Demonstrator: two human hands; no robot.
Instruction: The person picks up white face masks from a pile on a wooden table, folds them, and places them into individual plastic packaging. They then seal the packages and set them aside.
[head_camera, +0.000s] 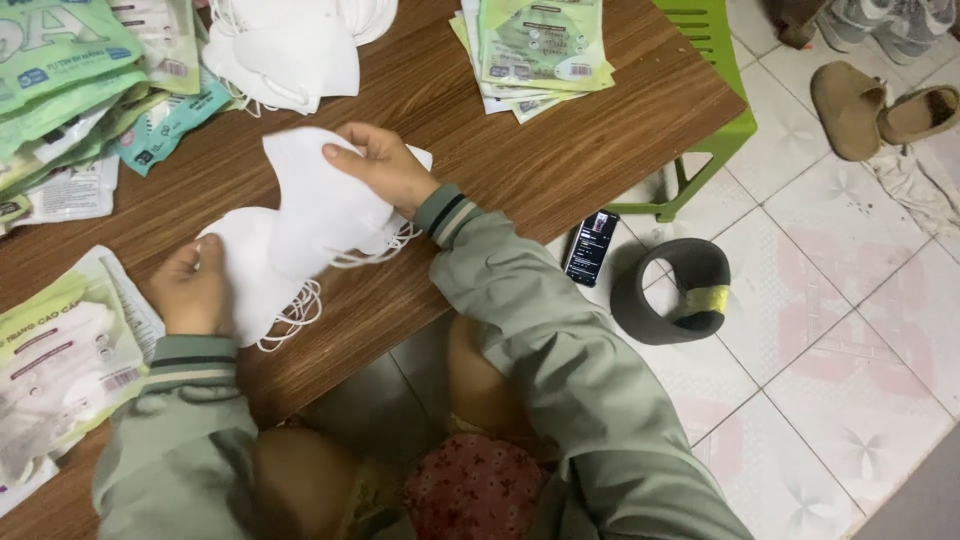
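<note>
The right hand (385, 165) pinches the upper edge of a small stack of white masks (300, 235), thumb on the near face and fingers curled over the far side, while the left hand (192, 290) grips the stack's lower left end, thumb pressed on top. The masks hang between the two hands just above the table (560, 150), their ear loops (300, 310) trailing loose below and to the right of the left hand. To do this well, I judge the hands need to hold the stack's edges square to each other so that the folded masks sit flush, and the loops want tucking in toward the middle before anything slides over them, since a stray loop could snag. A light pinch should do; the material looks soft and would crease under a hard squeeze. Just left of the left hand lies a green-and-clear packet (60, 350), its mouth not clearly shown, and it seems the natural place for a stack of this size. Beyond the right hand sits a heap of loose masks (290, 45), with more packets (70, 90) stacked to the far left and another pile (540, 50) to the far right. Off the table, right of the right forearm, a phone (590, 247) and a dark roll of tape (672, 292) lie on the tiled floor (850, 330).
</note>
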